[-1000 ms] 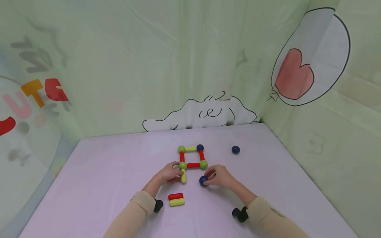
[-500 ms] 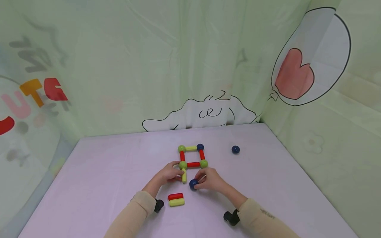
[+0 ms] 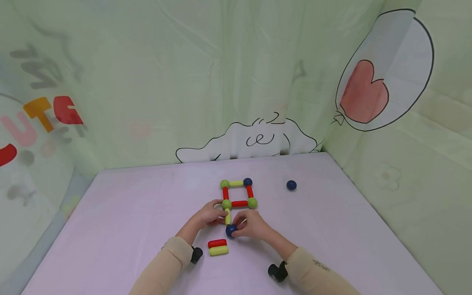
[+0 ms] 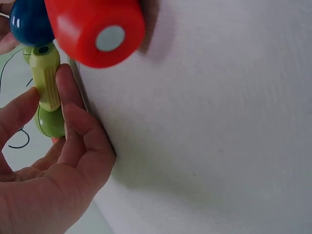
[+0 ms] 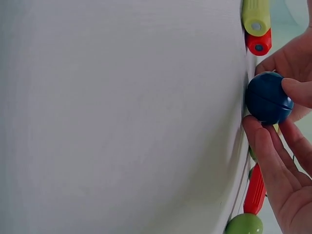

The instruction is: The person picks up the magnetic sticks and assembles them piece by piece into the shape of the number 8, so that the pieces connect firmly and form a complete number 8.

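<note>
left hand (image 3: pixel 209 214): pinching yellow stick (image 3: pixel 228 216) | stick: over table (image 3: pixel 147 213), long axis front-to-back, far end against green ball (image 3: pixel 226 204), near end pointing at blue ball (image 3: pixel 230 231) | right hand (image 3: pixel 252 224): clamped on blue ball, contact with stick unclear | red stick (image 3: pixel 217 243): nearby, lying crosswise

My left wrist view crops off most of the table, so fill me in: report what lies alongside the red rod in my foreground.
Observer: A loose yellow rod lies alongside that red rod, on the side nearer the person.
Operator: Now check off to the right.
Observer: A lone blue ball rests on the table, to the right of the square of rods and balls.
Operator: Give me the colours at that square's corners.
Observer: Three are green; only the far right corner ball is blue.
</note>
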Motion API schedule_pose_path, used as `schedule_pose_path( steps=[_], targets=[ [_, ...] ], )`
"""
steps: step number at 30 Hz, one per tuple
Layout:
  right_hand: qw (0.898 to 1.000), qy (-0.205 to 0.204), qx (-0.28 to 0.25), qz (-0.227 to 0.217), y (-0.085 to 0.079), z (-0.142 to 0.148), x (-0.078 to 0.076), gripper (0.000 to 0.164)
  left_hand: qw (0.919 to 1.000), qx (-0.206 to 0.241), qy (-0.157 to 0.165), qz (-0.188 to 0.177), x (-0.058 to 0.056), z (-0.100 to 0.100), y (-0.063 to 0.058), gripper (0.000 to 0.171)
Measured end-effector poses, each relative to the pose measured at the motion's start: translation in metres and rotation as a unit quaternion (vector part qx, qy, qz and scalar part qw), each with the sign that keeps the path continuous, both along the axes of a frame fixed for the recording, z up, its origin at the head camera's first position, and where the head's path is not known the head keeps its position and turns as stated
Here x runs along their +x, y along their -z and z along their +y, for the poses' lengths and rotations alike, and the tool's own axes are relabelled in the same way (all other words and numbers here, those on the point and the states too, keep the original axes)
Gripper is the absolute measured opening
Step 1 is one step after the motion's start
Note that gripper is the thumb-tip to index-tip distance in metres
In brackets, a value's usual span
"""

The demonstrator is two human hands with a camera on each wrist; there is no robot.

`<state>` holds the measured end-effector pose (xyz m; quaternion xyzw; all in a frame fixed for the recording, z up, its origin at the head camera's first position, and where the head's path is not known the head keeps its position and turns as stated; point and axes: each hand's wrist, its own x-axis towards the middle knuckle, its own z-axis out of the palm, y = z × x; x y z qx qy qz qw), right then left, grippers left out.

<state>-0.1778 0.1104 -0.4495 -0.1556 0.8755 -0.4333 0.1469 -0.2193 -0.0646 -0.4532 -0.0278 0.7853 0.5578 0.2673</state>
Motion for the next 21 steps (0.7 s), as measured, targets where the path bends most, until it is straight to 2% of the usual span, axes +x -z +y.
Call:
schedule_pose_path(
  steps=[9,21],
  targets=[
    [1.0,-0.006,0.001,0.015,0.0002,-0.0051,0.0016,0.019,1.0,0.001,0.002,0.005,0.0003,0.0004,0.0003,0.058],
    [0.999,-0.01,0.028,0.037,-0.0024,-0.0043,0.0065,0.022,0.9999,0.005,0.001,0.015,0.0015,-0.0002,-0.0037,0.058]
  ],
)
